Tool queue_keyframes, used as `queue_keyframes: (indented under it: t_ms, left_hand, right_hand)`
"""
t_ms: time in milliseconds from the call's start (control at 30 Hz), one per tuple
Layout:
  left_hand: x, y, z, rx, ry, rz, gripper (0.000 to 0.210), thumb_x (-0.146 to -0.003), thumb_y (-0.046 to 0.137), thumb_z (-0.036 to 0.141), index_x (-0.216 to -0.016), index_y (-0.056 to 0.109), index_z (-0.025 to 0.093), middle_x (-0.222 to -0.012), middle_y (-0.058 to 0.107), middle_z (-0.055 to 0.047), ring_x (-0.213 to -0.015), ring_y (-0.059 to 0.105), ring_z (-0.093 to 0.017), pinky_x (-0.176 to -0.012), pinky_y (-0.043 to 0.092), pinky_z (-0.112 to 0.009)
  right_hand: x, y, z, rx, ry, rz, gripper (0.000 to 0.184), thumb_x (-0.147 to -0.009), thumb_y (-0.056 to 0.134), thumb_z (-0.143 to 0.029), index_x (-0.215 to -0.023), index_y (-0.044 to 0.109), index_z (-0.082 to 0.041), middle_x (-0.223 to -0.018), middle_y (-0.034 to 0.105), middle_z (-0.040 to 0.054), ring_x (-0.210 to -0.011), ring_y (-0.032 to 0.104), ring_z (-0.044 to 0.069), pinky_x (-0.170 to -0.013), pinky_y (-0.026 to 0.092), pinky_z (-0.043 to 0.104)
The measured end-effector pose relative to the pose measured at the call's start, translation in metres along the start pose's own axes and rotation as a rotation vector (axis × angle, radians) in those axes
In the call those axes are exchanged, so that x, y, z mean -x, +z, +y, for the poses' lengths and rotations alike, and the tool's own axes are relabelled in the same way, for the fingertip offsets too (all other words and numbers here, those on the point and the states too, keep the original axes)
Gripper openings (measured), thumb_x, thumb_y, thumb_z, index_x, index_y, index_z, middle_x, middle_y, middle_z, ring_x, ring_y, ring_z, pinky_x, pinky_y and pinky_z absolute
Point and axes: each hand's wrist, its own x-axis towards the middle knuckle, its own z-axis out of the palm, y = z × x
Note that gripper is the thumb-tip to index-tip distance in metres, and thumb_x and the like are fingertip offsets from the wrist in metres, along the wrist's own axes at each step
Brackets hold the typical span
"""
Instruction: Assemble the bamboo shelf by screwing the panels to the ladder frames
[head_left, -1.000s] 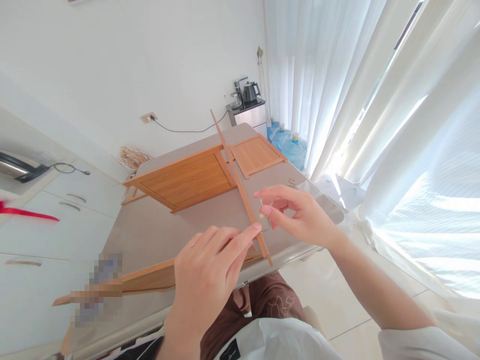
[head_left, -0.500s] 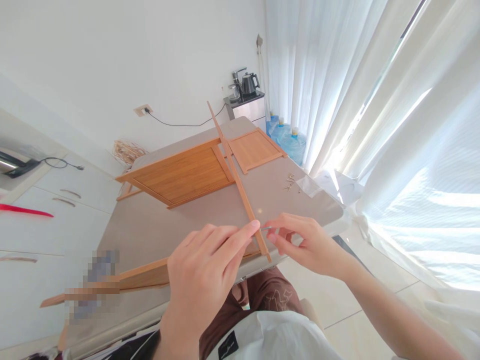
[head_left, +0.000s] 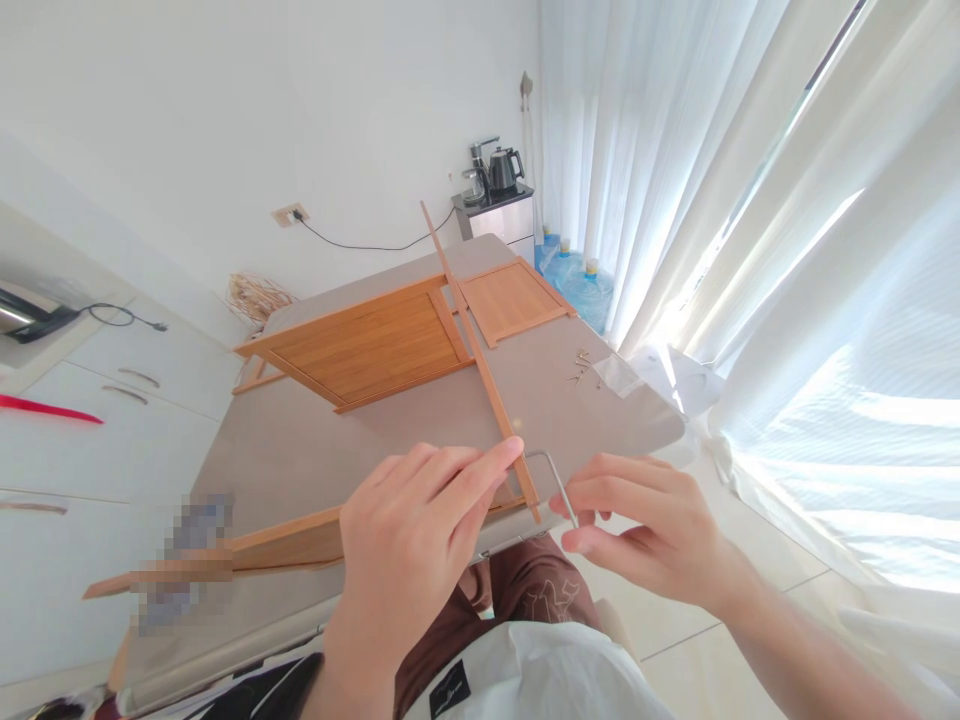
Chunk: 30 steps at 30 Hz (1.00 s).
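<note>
Left hand gripping the rail, right hand pinching the hex key, we judge this turning step needs steadiness.

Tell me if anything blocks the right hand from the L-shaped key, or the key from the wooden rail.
Nothing visible does. The right hand is at the long arm of the L-shaped key; the short end points at the wooden rail, beside the left hand.

Right hand at hex key; frame alongside
</note>
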Motion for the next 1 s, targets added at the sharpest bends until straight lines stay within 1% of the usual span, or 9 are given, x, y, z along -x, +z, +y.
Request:
queue_keyframes:
  t_ms: [133,200,333,433,533,600,700,833,1000]
  left_hand:
    - [0.0,0.0,0.001,-0.016,0.003,0.01,0.032,-0.098,0.068,0.016,-0.126,0.072,0.03,-0.091,0.077,0.004,-0.075,0.063,-0.012,-0.069,0.04,-0.03]
    - [0.001,0.0,0.001,-0.02,0.008,0.008,0.032,-0.098,0.068,0.016,-0.127,0.071,0.03,-0.091,0.077,0.004,-0.074,0.063,-0.012,-0.069,0.04,-0.03]
    - [0.002,0.0,-0.001,-0.012,0.008,-0.012,0.034,-0.098,0.067,0.016,-0.129,0.07,0.03,-0.095,0.078,0.003,-0.078,0.065,-0.013,-0.071,0.041,-0.03]
    - [0.003,0.001,-0.001,-0.013,0.005,-0.013,0.035,-0.098,0.067,0.015,-0.129,0.07,0.031,-0.096,0.078,0.003,-0.079,0.066,-0.013,-0.071,0.041,-0.03]
    - [0.003,0.002,-0.002,-0.014,0.007,-0.008,0.035,-0.097,0.068,0.015,-0.129,0.07,0.031,-0.096,0.078,0.004,-0.078,0.065,-0.013,-0.071,0.041,-0.03]
    - [0.003,0.002,-0.002,-0.017,0.01,-0.005,0.036,-0.097,0.069,0.015,-0.129,0.069,0.032,-0.096,0.078,0.005,-0.078,0.065,-0.013,-0.07,0.04,-0.03]
    - [0.004,0.002,-0.001,-0.018,0.014,0.005,0.038,-0.096,0.07,0.014,-0.13,0.069,0.032,-0.094,0.078,0.005,-0.077,0.064,-0.012,-0.07,0.04,-0.03]
    - [0.004,0.002,-0.001,-0.023,0.019,0.012,0.039,-0.095,0.071,0.013,-0.13,0.069,0.032,-0.093,0.078,0.005,-0.076,0.064,-0.012,-0.069,0.04,-0.03]
    - [0.003,0.003,-0.002,-0.021,0.008,0.008,0.04,-0.096,0.07,0.014,-0.131,0.069,0.032,-0.094,0.078,0.005,-0.077,0.065,-0.012,-0.07,0.041,-0.03]
  right_hand:
    - [-0.032,-0.007,-0.007,-0.01,0.073,0.142,0.032,-0.096,0.07,-0.039,-0.072,0.06,-0.021,-0.062,0.058,-0.0026,-0.055,0.051,0.008,-0.053,0.042,0.024]
    - [-0.05,-0.008,-0.006,0.014,0.139,0.189,0.036,-0.096,0.068,-0.042,-0.069,0.057,-0.021,-0.061,0.057,-0.002,-0.055,0.051,0.009,-0.054,0.041,0.025]
    - [-0.076,-0.003,0.007,-0.052,0.312,0.118,0.031,-0.099,0.062,-0.048,-0.086,0.064,-0.02,-0.076,0.066,0.0002,-0.062,0.058,0.01,-0.058,0.046,0.024]
    - [-0.08,0.002,0.022,-0.188,0.369,0.045,0.027,-0.098,0.063,-0.047,-0.094,0.064,-0.021,-0.084,0.069,-0.0011,-0.06,0.06,0.008,-0.06,0.048,0.023]
    - [-0.072,0.003,0.032,-0.267,0.413,-0.004,0.026,-0.099,0.062,-0.046,-0.094,0.063,-0.02,-0.078,0.066,-0.0031,-0.057,0.062,0.008,-0.058,0.048,0.022]
    - [-0.061,0.002,0.035,-0.23,0.431,-0.043,0.024,-0.101,0.058,-0.044,-0.096,0.064,-0.021,-0.076,0.064,-0.0034,-0.057,0.062,0.008,-0.059,0.049,0.022]
    - [-0.041,-0.001,0.033,-0.12,0.422,-0.122,0.019,-0.103,0.053,-0.034,-0.106,0.067,-0.022,-0.085,0.069,-0.001,-0.063,0.063,0.009,-0.065,0.051,0.023]
    - [-0.015,-0.003,0.021,-0.063,0.429,-0.226,0.015,-0.101,0.054,-0.026,-0.105,0.068,-0.023,-0.084,0.07,-0.0018,-0.067,0.061,0.009,-0.064,0.048,0.022]
    - [0.008,-0.004,-0.003,-0.123,0.399,-0.279,0.013,-0.099,0.054,-0.019,-0.098,0.066,-0.022,-0.082,0.068,-0.003,-0.065,0.059,0.007,-0.062,0.048,0.019]
